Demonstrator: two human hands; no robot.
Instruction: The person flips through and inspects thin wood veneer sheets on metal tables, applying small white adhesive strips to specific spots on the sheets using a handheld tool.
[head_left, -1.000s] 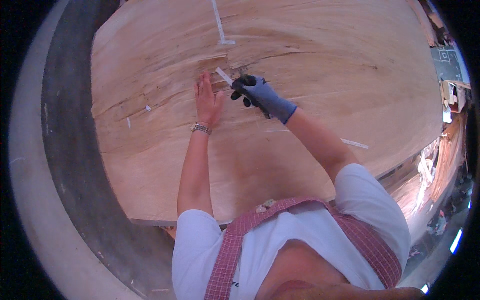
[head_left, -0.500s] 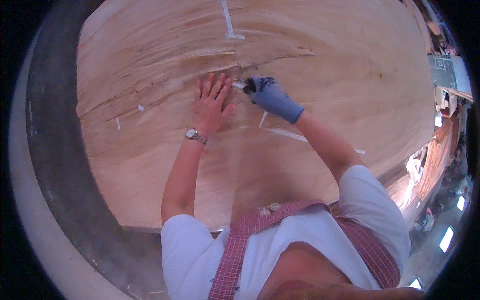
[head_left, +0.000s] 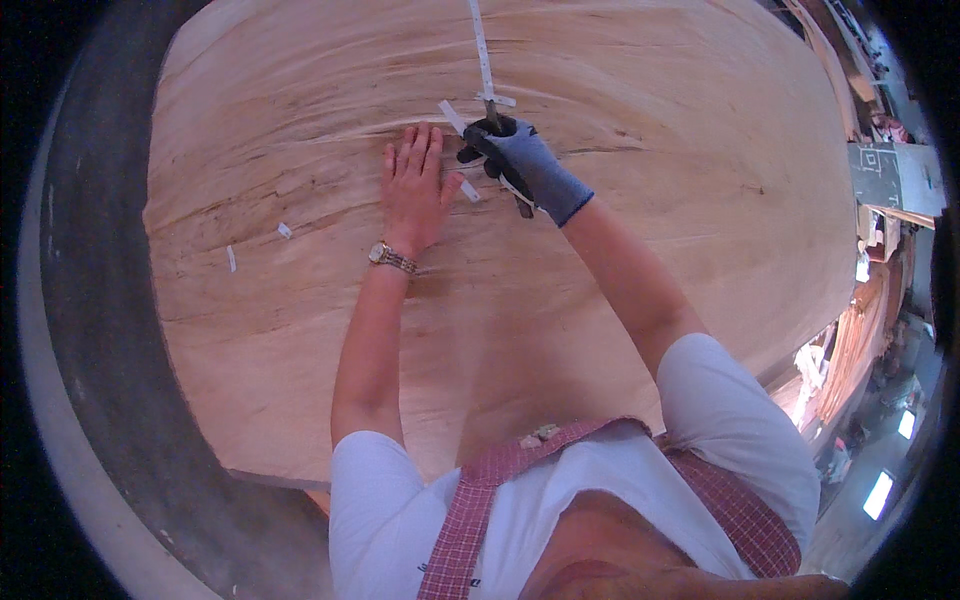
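A large wood veneer sheet with dark cracks and wavy grain spreads out in front of me. My left hand, bare and with a watch on its wrist, lies flat on it, fingers stretched. Just right of it, my right hand wears a blue-grey glove with dark fingers. Its fingers are closed round a slim dark tool, whose far end reaches a long white tape strip. What the tool's tip looks like is unclear. Short white strips show beside the gloved fingers, one near my left thumb.
Two small white tape pieces stick to the sheet at the left. A dark band of floor runs along the sheet's left edge. Stacked wood pieces and other clutter stand past the right edge.
My right hand has moved away from me and slightly left, up to the long tape strip. White strips that lay below it no longer show there. My left hand stays flat, slightly farther forward.
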